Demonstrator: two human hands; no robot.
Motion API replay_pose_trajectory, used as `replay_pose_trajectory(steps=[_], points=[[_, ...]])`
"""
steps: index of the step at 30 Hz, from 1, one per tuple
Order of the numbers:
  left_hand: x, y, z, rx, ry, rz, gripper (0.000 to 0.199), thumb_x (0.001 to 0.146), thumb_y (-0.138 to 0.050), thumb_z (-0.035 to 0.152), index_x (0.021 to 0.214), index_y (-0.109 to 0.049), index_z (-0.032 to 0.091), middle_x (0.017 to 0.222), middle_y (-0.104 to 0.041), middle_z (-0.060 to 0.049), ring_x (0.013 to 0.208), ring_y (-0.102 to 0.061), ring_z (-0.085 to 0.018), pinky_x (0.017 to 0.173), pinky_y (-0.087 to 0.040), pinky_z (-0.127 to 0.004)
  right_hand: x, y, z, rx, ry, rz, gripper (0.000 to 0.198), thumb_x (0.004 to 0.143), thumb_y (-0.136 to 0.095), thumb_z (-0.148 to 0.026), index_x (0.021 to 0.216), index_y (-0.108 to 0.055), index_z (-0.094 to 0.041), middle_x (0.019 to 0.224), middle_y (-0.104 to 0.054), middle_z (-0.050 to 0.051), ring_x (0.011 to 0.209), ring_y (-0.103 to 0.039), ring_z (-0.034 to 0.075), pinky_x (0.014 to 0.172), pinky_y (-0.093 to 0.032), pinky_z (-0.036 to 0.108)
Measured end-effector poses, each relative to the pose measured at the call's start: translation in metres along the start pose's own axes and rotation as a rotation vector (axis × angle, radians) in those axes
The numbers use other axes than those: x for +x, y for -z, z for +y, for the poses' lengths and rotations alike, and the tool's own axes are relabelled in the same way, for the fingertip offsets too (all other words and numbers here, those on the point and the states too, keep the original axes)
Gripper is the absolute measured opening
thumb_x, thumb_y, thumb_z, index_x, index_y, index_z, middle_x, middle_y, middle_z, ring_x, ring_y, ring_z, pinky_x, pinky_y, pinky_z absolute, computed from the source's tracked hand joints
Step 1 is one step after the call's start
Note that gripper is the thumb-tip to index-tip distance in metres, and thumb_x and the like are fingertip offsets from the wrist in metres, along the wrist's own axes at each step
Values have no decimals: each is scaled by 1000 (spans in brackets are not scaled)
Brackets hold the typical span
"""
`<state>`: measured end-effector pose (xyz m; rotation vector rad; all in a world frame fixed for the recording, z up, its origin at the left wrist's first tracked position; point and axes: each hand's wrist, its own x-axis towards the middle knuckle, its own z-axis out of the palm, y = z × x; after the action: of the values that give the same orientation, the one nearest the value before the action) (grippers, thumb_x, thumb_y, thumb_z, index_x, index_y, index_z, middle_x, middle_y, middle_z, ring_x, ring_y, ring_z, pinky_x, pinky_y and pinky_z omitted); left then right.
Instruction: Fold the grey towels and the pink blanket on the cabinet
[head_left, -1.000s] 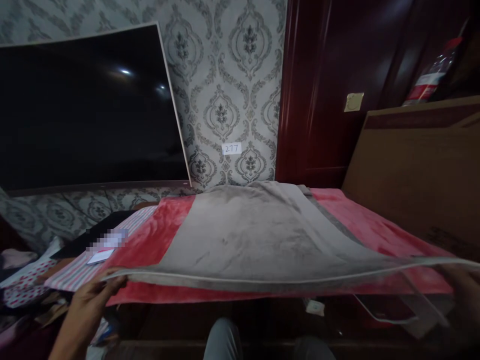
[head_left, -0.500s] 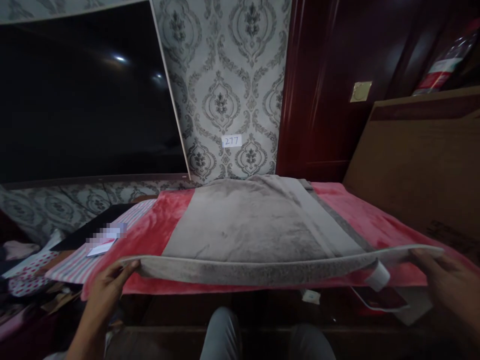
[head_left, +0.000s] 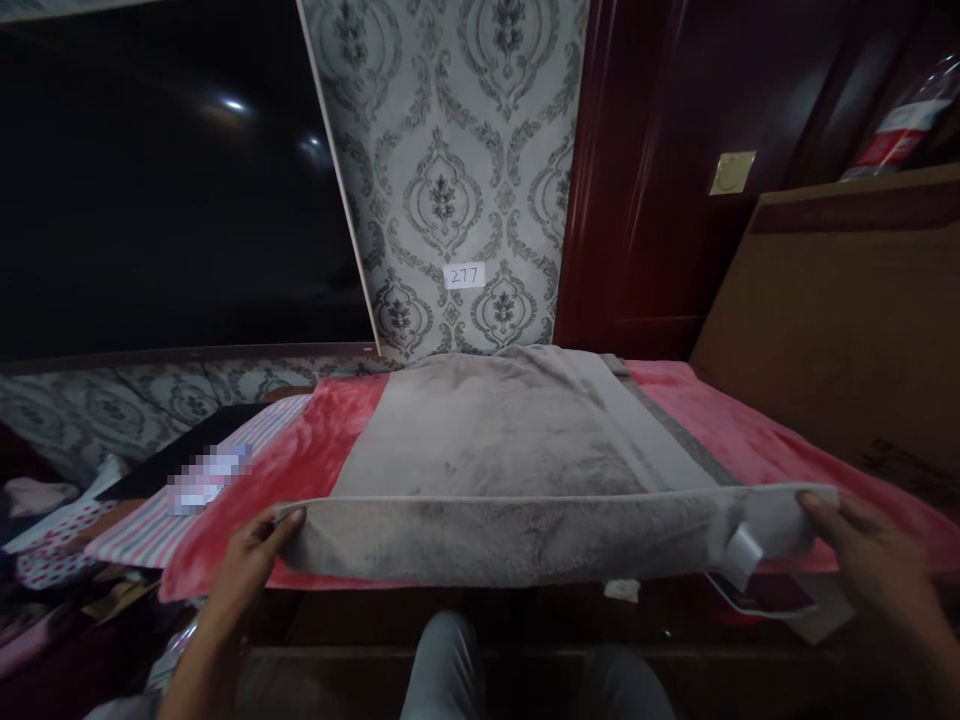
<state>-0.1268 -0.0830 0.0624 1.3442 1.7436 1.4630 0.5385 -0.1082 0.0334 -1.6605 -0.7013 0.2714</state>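
A grey plush blanket [head_left: 487, 430] lies spread over a pinkish-red plush cloth [head_left: 300, 470], its near edge lifted and stretched between my hands. At the left end of that edge, my left hand [head_left: 255, 555] pinches the corner between thumb and fingers. My right hand [head_left: 859, 540] grips the opposite corner in the same way. A white label [head_left: 744, 552] hangs from the grey blanket close to my right hand. Toward the right side of the blanket runs a paler band. The underside of the raised edge is turned toward me.
A large dark TV screen [head_left: 165, 190] stands at the left. On the right are a big cardboard box [head_left: 840, 300] and a bottle [head_left: 900, 130] on top of it. Striped fabric [head_left: 135, 535] lies left of the red cloth, with cluttered cloths [head_left: 60, 550] further left.
The near edge of the grey blanket has been pulled straighter, and more of its hanging face shows. My hands have come slightly closer together, still holding both corners.
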Motion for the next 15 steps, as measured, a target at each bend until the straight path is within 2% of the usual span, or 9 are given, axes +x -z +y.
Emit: replay_pose_trajectory(steps=[3,8,12,14,15], points=[[1,-2,-1,5,7,-5,57,46,-83,71,71,-75,20,79,-77,-6,78,-66,-24,69,-52,-29,0,-4,1,60,-107,-29,30,49,-68,-48,65,-67,-23,76,-68,8,76,-61,28,72,-51,40],[-1,-2,-2,26,8,-41,63,43,-81,77,70,-75,21,78,-76,-6,79,-67,-25,69,-54,-30,6,-6,8,35,-97,-50,29,50,-70,-48,64,-68,-23,74,-66,7,74,-59,26,69,-50,37],[-9,2,0,139,51,-259,65,49,-75,83,69,-75,21,75,-75,-6,74,-69,-26,65,-57,-31,16,-3,27,52,-90,-154,29,53,-71,-50,64,-72,-23,74,-70,9,71,-62,27,64,-52,36],[-11,4,2,243,29,-330,67,51,-71,86,72,-77,22,79,-77,-8,76,-72,-28,65,-59,-33,23,-1,39,-29,20,-218,32,59,-68,-53,63,-73,-22,73,-72,12,69,-65,28,59,-52,36],[-11,5,3,300,-22,-294,69,50,-69,88,72,-78,23,80,-78,-8,76,-73,-29,64,-60,-34,26,-1,44,-101,115,-238,35,64,-64,-55,63,-74,-22,72,-72,14,67,-66,29,56,-52,36]])
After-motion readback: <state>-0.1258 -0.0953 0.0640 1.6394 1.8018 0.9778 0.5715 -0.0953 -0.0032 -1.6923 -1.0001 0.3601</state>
